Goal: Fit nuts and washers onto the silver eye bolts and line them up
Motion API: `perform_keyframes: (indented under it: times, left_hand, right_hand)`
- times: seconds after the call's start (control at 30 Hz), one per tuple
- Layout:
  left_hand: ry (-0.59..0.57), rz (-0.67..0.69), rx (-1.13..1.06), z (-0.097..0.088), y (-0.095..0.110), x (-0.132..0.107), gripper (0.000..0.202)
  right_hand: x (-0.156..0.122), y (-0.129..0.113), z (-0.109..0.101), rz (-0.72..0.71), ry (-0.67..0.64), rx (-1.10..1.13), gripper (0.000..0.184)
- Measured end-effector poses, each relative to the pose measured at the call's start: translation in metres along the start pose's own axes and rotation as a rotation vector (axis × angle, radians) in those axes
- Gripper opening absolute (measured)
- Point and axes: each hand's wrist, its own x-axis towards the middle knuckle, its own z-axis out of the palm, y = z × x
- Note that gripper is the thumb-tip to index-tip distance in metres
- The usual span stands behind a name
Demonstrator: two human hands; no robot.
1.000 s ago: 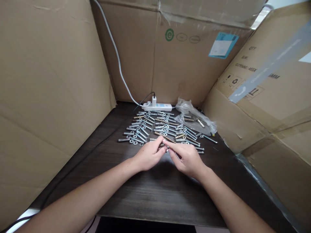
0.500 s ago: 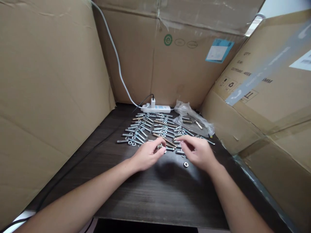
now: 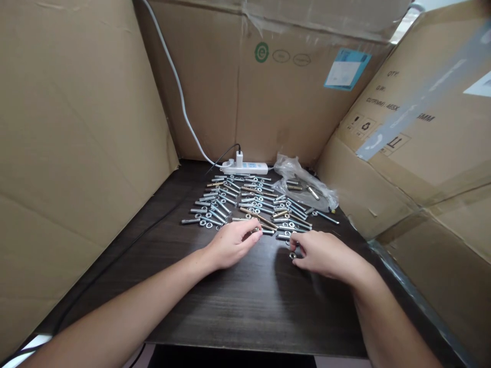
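My left hand is closed at the near edge of the laid-out hardware, its thumb and fingertips pinched round a small metal piece, mostly hidden. To the right, my right hand has its thumb and forefinger closed about a hex nut that lies on the dark table. Just beyond those fingers is a short metal sleeve with a washer beside it. Columns of bolts, sleeves, nuts and washers spread out past both hands.
A white power strip with a plugged-in charger stands behind the hardware. At the back right lies a clear plastic bag with several metal pieces. Cardboard walls enclose three sides. A black cable crosses the table's left side.
My right hand has moved toward me and down from the bolts to the loose nut, its fingers now around it. The left hand stays almost in place, still pinching.
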Motion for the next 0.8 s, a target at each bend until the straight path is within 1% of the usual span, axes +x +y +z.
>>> perform_keyframes:
  times: [0.1,0.2,0.27,0.33,0.4,0.47,0.57,0.67,0.8]
  left_hand:
    - [-0.004,-0.013,0.015,0.0,0.0,0.0,0.022]
    - [-0.005,-0.016,0.023,0.001,-0.001,-0.001,0.019]
    - [-0.004,-0.017,0.027,0.001,-0.002,-0.001,0.017]
    - [-0.012,-0.022,0.033,0.002,-0.003,-0.001,0.017]
    - [-0.025,-0.028,0.04,0.002,-0.004,-0.002,0.017]
    - [-0.044,-0.027,0.046,0.004,-0.005,-0.002,0.017]
    - [-0.08,-0.009,0.047,0.006,-0.006,-0.002,0.015]
    - [-0.114,0.008,0.04,0.007,-0.007,-0.002,0.016]
    - [-0.119,0.004,0.044,0.007,-0.006,-0.003,0.024]
  right_hand:
    - [0.003,-0.002,0.006,0.005,0.008,-0.051,0.01]
    - [0.007,-0.002,0.008,0.003,0.014,-0.044,0.006]
    - [0.009,-0.002,0.008,-0.021,0.032,0.016,0.005]
    - [0.011,-0.004,0.006,-0.092,0.06,0.135,0.007]
    - [0.013,-0.008,0.005,-0.189,0.128,0.286,0.01]
    - [0.015,-0.014,0.007,-0.281,0.224,0.428,0.012]
    - [0.018,-0.024,0.014,-0.393,0.349,0.576,0.019]
    - [0.021,-0.031,0.023,-0.451,0.413,0.613,0.02]
    - [0.024,-0.031,0.029,-0.449,0.454,0.616,0.018]
